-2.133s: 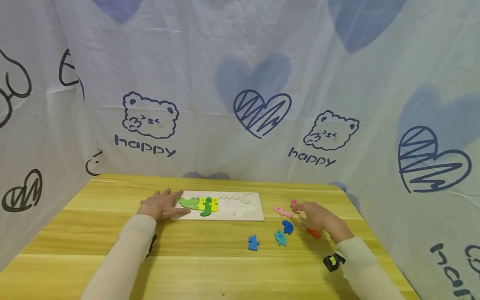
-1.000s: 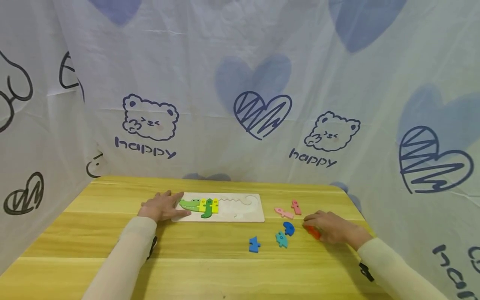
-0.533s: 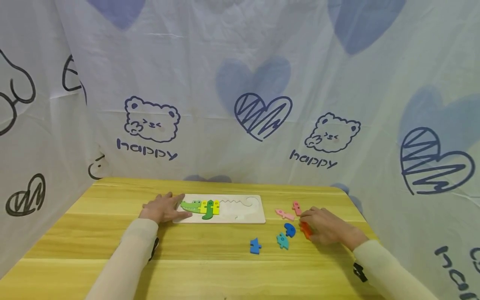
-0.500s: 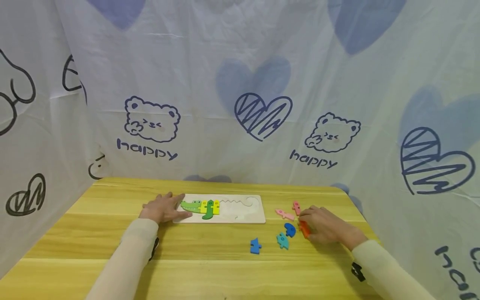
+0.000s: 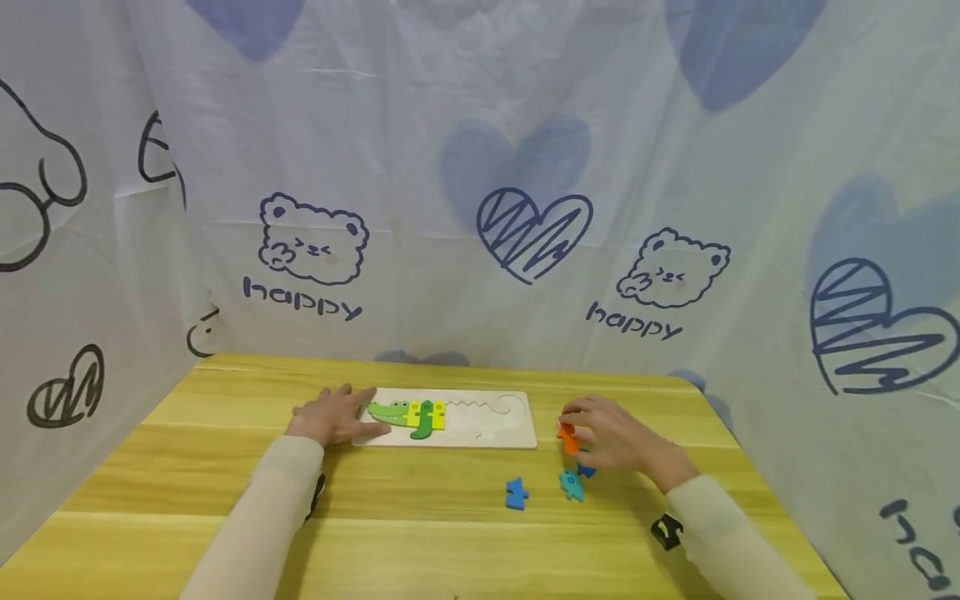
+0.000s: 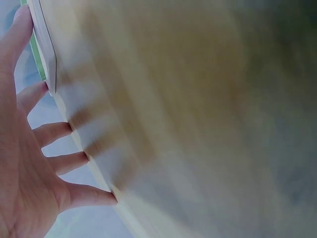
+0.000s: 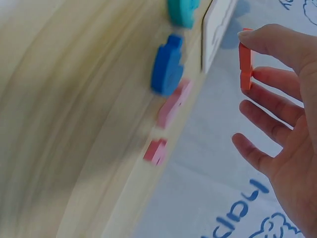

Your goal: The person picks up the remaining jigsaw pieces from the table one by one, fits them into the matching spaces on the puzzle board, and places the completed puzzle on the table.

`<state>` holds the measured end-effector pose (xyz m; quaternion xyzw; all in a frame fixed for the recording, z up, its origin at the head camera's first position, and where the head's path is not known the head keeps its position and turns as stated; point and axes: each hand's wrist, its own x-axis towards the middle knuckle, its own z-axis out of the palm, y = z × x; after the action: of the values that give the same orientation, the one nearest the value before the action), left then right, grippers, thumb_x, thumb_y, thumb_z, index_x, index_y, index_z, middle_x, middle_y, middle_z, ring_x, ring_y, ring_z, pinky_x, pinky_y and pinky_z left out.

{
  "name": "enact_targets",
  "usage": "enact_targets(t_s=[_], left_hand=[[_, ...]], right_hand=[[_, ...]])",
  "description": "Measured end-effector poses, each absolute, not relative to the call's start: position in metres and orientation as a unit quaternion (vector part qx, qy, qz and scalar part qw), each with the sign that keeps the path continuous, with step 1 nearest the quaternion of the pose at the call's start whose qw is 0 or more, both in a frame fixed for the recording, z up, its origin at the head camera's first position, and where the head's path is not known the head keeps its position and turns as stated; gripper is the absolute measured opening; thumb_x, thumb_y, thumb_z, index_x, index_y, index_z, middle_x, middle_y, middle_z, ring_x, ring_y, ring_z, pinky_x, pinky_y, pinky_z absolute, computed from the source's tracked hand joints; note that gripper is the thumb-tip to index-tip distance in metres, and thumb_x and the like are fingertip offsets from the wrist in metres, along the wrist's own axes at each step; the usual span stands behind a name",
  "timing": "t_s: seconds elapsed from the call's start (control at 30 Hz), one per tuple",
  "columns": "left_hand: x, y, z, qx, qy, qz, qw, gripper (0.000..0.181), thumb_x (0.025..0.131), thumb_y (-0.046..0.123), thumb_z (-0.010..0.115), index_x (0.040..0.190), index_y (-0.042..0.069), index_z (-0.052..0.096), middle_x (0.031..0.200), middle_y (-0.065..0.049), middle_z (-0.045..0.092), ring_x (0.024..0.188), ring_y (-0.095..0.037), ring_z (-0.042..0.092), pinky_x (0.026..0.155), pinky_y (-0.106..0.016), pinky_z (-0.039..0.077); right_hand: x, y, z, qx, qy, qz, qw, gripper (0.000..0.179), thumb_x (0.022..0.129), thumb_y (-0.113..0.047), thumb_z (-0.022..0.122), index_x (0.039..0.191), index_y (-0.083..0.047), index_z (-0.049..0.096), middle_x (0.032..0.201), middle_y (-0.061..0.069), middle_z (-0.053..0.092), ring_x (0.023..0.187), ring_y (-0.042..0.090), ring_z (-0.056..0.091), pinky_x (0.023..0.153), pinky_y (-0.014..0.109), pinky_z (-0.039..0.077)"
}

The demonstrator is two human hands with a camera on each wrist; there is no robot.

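With thumb and fingertips, my right hand (image 5: 615,437) pinches an orange puzzle piece (image 5: 568,439); the right wrist view shows the piece (image 7: 245,64) held up off the table. Fingers spread, my left hand (image 5: 330,416) rests at the left end of a pale wooden puzzle board (image 5: 491,427). Its thumb lies over the board's edge, and the other fingertips touch the table in the left wrist view. On the board's left half sit a green crocodile head (image 5: 386,412), yellow body pieces (image 5: 439,414) and a green leg piece (image 5: 422,427). The right half is a bare recess.
Loose on the wooden table (image 5: 405,517) lie a blue piece (image 5: 516,493) and a teal piece (image 5: 571,484). A dark blue piece (image 7: 167,69) and two pink pieces (image 7: 173,105) are mostly hidden by the right hand in the head view. A printed cloth (image 5: 420,292) hangs behind.
The right hand took hold of the orange piece at the right of the table, then lifted it and carried it left toward the board. My left hand stays at the board's left end.
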<state>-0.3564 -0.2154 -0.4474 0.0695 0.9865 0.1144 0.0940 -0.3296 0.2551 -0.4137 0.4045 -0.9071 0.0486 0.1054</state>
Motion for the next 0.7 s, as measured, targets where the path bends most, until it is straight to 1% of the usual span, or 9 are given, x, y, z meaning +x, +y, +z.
enact_targets(t_s=[0.2,0.37,0.57,0.7], left_hand=[[-0.358,-0.215,-0.447,0.068,0.986,0.117,0.098,0.097,0.086,0.08,0.057,0.162,0.023,0.035,0.166,-0.029,0.028,0.148,-0.066,0.021,0.101,-0.093,0.023],[-0.359,-0.215,-0.447,0.069,0.986,0.115,0.097,0.097,0.086,0.08,0.057,0.162,0.023,0.035,0.166,-0.029,0.028,0.148,-0.065,0.022,0.101,-0.093,0.024],[-0.359,-0.215,-0.446,0.07,0.986,0.114,0.098,0.097,0.087,0.08,0.057,0.162,0.023,0.035,0.166,-0.03,0.028,0.148,-0.066,0.022,0.101,-0.093,0.024],[-0.358,-0.215,-0.446,0.068,0.985,0.118,0.103,0.096,0.087,0.079,0.057,0.162,0.023,0.034,0.166,-0.03,0.026,0.149,-0.065,0.021,0.102,-0.092,0.023]], right_hand=[[-0.332,0.233,-0.41,0.407,-0.906,0.06,0.098,0.046,0.085,-0.022,0.079,0.125,-0.001,0.073,0.126,0.012,0.071,0.116,0.031,0.065,0.101,0.05,0.056],[-0.334,0.219,-0.409,0.405,-0.908,0.064,0.092,0.048,0.086,-0.023,0.078,0.128,0.0,0.071,0.129,0.013,0.07,0.12,0.033,0.064,0.104,0.052,0.054],[-0.336,0.202,-0.412,0.391,-0.915,0.072,0.068,0.049,0.09,-0.026,0.076,0.132,-0.003,0.069,0.135,0.012,0.067,0.128,0.034,0.06,0.11,0.053,0.051],[-0.338,0.191,-0.414,0.387,-0.917,0.085,0.053,0.05,0.091,-0.027,0.075,0.134,-0.003,0.068,0.137,0.012,0.065,0.13,0.034,0.059,0.112,0.053,0.049]])
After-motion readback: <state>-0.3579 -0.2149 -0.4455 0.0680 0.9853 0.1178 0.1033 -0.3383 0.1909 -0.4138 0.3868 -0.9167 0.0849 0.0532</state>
